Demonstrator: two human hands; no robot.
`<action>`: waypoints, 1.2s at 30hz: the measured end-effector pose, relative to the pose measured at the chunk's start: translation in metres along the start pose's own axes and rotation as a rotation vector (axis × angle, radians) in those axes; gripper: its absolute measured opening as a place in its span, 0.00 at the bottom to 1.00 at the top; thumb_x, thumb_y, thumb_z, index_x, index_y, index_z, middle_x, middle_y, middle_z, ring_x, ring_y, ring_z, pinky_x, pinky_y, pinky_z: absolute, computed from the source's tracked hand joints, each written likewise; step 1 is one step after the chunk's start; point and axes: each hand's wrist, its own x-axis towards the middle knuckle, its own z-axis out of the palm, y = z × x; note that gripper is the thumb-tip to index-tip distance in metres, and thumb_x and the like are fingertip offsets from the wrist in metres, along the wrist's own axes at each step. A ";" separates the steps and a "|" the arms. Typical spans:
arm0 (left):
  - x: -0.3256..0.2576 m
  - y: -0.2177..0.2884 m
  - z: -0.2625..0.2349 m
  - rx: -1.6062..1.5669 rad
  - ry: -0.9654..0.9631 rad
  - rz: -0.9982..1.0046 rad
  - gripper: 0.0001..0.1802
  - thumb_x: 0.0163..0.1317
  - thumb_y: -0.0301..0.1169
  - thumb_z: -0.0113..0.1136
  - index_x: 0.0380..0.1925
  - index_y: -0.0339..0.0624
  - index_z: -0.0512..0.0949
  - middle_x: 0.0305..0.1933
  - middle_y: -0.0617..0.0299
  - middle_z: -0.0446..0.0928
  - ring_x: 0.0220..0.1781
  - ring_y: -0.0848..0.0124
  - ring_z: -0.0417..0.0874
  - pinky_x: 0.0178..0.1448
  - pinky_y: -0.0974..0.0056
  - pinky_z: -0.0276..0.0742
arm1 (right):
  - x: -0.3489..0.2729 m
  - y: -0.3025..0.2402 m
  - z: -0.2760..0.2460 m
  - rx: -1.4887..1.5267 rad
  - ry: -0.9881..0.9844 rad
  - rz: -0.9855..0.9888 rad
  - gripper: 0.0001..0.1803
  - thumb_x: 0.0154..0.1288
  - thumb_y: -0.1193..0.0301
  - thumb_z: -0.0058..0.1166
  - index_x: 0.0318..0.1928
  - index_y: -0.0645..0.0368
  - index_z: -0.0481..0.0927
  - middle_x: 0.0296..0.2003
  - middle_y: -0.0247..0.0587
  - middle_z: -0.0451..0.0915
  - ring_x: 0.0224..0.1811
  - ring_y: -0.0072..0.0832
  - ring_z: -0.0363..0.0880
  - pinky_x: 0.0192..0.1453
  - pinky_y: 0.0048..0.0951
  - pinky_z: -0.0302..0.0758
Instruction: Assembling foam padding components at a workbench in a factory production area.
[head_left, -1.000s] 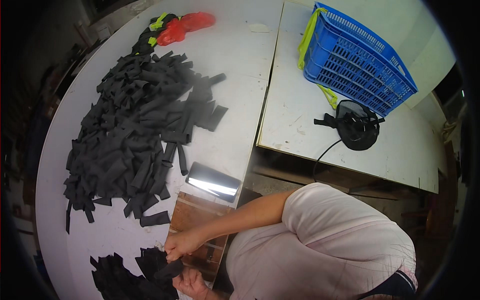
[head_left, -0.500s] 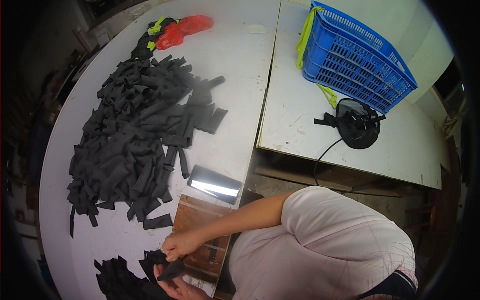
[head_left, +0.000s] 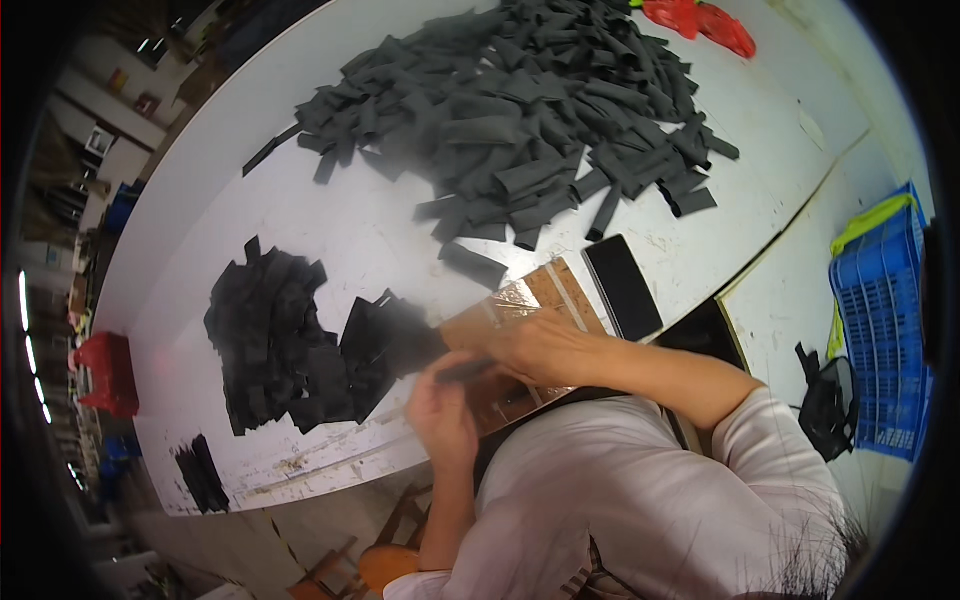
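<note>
A small black fabric piece [head_left: 465,371] is held in my left hand [head_left: 440,410], whose fingers are closed round it and slightly blurred. Close beside it, my right hand [head_left: 540,348] is bent over with its fingers curled together at the piece's end; what they pinch is hidden. Both hands are over the near edge of a brown wooden board [head_left: 560,290] with clear tape strips across it. Left of the hands lies a heap of flat black fabric pieces [head_left: 265,330], with a smaller bunch [head_left: 385,335] against it.
A large pile of dark grey fabric tubes [head_left: 540,120] covers the far table [head_left: 370,215]. A black phone [head_left: 622,287] lies right of the board. A blue crate [head_left: 880,320] and a black mesh bag [head_left: 828,400] are at right, a red plastic bag [head_left: 700,22] far off.
The view has swung left, bringing the black heap and table's left end into sight. My hands have stayed together at the board, with the fabric piece still at my left fingers.
</note>
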 end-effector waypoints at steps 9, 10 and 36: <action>0.029 0.038 0.019 0.068 -0.395 -0.043 0.08 0.44 0.14 0.55 0.27 0.31 0.74 0.32 0.56 0.74 0.32 0.74 0.73 0.40 0.72 0.69 | -0.012 0.011 0.022 0.407 0.042 0.153 0.09 0.47 0.77 0.45 0.31 0.65 0.73 0.25 0.51 0.73 0.27 0.45 0.73 0.31 0.37 0.70; 0.031 0.031 0.016 0.232 -0.502 -0.043 0.08 0.43 0.14 0.56 0.27 0.32 0.74 0.32 0.57 0.74 0.32 0.75 0.73 0.39 0.73 0.68 | -0.018 0.015 0.026 0.407 0.043 0.150 0.09 0.47 0.77 0.45 0.31 0.65 0.73 0.25 0.51 0.73 0.27 0.45 0.73 0.31 0.37 0.70; 0.124 -0.088 -0.094 1.152 0.369 0.101 0.14 0.50 0.30 0.54 0.38 0.38 0.73 0.43 0.50 0.71 0.46 0.54 0.69 0.48 0.56 0.65 | 0.052 0.027 -0.056 0.613 0.127 0.470 0.21 0.61 0.57 0.42 0.28 0.66 0.73 0.16 0.36 0.72 0.18 0.20 0.71 0.23 0.22 0.67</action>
